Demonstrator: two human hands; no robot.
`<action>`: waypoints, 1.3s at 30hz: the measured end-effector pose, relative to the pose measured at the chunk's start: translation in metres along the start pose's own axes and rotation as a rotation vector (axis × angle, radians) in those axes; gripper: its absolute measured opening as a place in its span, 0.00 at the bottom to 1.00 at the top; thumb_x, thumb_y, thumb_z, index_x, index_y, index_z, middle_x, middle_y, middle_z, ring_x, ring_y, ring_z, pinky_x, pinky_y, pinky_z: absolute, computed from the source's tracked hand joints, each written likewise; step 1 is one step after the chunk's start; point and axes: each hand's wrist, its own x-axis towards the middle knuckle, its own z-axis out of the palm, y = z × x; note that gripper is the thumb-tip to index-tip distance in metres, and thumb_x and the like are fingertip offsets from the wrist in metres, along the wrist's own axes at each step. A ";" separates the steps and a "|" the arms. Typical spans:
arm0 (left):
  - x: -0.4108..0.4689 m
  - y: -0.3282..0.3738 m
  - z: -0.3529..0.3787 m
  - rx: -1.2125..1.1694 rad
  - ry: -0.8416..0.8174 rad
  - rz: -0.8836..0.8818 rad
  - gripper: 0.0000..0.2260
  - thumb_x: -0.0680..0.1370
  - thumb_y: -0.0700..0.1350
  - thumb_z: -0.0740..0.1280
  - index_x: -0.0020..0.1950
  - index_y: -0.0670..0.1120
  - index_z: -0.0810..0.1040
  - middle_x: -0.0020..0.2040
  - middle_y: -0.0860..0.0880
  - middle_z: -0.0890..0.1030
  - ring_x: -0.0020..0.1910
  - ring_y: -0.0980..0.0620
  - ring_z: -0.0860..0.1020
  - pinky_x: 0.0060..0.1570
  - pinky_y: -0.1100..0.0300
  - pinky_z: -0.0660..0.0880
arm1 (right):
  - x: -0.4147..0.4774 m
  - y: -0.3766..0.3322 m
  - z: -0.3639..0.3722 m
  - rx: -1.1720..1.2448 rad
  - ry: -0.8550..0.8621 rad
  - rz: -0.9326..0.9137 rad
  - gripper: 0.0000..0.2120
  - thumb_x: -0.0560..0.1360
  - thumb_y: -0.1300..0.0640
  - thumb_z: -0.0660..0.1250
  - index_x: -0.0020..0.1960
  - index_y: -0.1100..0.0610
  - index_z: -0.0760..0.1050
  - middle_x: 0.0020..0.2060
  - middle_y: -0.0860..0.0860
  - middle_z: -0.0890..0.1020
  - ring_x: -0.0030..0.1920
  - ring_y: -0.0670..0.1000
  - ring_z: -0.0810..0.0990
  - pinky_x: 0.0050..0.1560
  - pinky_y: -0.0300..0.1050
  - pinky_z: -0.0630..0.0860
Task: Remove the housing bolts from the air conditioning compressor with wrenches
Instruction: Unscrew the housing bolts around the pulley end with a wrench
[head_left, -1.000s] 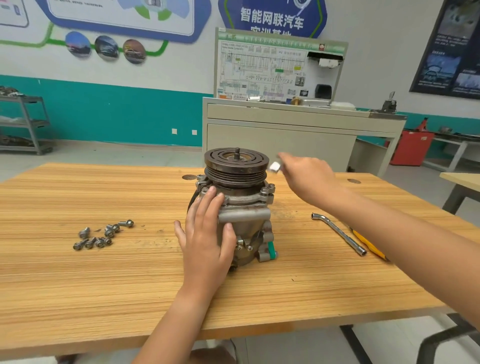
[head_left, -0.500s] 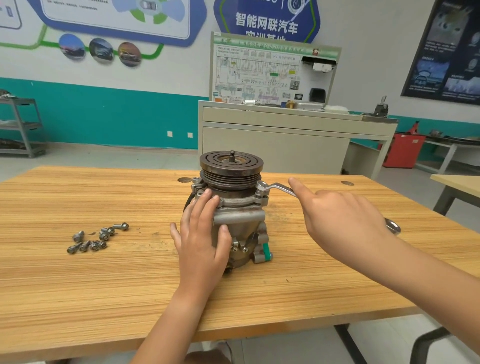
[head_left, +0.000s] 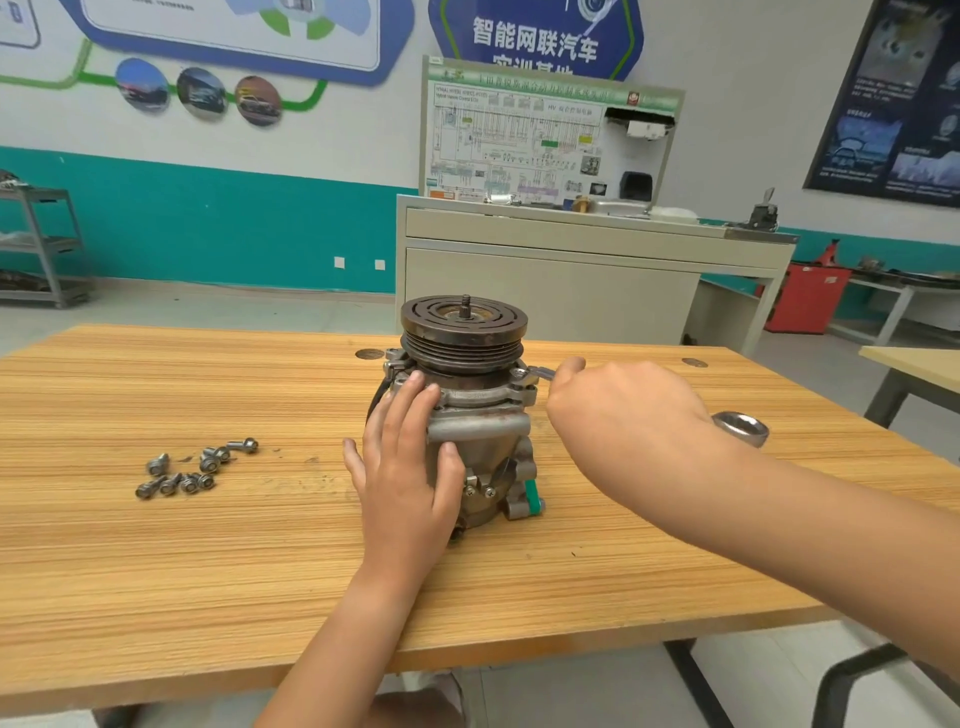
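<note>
The wooden table (head_left: 208, 571) fills the lower half of the frame. The compressor (head_left: 478, 405) stands upright at its centre, grooved pulley on top. It is a cast-metal block and looks heavy and rigid, with nothing on it to crush. Standing on a narrow end, though, it would likely twist or tip under wrench force. The broad housing below the flange looks like the sound place to brace it.

The left hand (head_left: 405, 467) lies there, fingers spread and fairly straight, pressed flat against the housing's near side with the thumb up beside it. To the right of centre, the right hand (head_left: 628, 415) is curled round the shank of a wrench (head_left: 740, 427), forefinger stretched toward the flange. The far head sits at a bolt (head_left: 522, 376) on the flange ear, and the ring end sticks out behind the wrist. Whether the head is fully seated cannot be told.

Loose bolts (head_left: 192, 470) lie clustered at centre left, well apart from the compressor.
</note>
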 end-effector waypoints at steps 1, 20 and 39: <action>0.000 -0.001 0.000 -0.002 0.000 -0.001 0.21 0.75 0.51 0.54 0.68 0.58 0.61 0.71 0.58 0.62 0.72 0.57 0.57 0.68 0.31 0.50 | 0.001 0.005 0.003 -0.025 0.021 -0.018 0.22 0.75 0.69 0.58 0.69 0.63 0.62 0.31 0.49 0.65 0.36 0.53 0.74 0.26 0.40 0.64; 0.003 -0.007 0.000 0.042 0.023 0.055 0.21 0.74 0.50 0.55 0.67 0.56 0.63 0.70 0.60 0.63 0.70 0.52 0.61 0.62 0.26 0.58 | 0.116 0.034 0.085 0.225 0.460 -0.098 0.17 0.76 0.67 0.54 0.62 0.58 0.71 0.56 0.52 0.79 0.57 0.53 0.75 0.63 0.45 0.59; 0.001 -0.004 -0.001 0.040 0.014 0.032 0.21 0.75 0.51 0.55 0.68 0.58 0.62 0.69 0.68 0.58 0.71 0.53 0.59 0.67 0.28 0.51 | 0.001 0.017 0.021 0.097 0.146 0.108 0.27 0.74 0.68 0.55 0.72 0.59 0.54 0.29 0.49 0.60 0.34 0.53 0.64 0.24 0.42 0.54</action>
